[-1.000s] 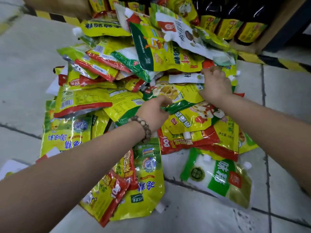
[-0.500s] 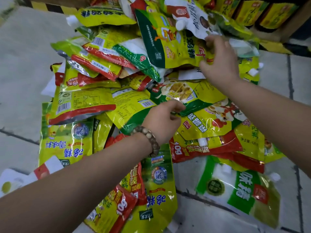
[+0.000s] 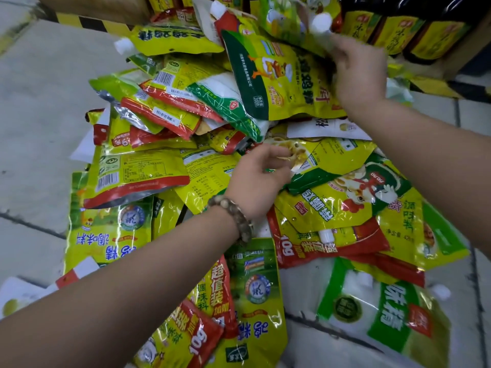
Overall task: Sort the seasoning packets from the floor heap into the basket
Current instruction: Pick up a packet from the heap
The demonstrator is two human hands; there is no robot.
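Observation:
A heap of yellow, green and red seasoning packets (image 3: 164, 168) lies spread over the tiled floor. My left hand (image 3: 261, 176), with a bead bracelet on the wrist, sits at the heap's middle. Its curled fingers pinch the edge of a yellow-green packet with a food picture (image 3: 326, 158). My right hand (image 3: 358, 73) is up at the top of the heap, blurred by motion. It grips a green-yellow spouted pouch with a white cap (image 3: 289, 19), which lies over a large yellow packet with a green side band (image 3: 276, 75). No basket is in view.
Dark bottles with yellow labels (image 3: 398, 30) stand on a low shelf at the top right. A yellow-black hazard stripe (image 3: 87, 22) runs along the shelf base. Grey floor tiles (image 3: 39, 102) show to the left. A white-green pouch (image 3: 385, 317) lies at the near right.
My right hand has moved up from the white packet at mid-heap to the spouted pouch at the top. My left hand stays at the yellow-green packet's edge. The view has closed in.

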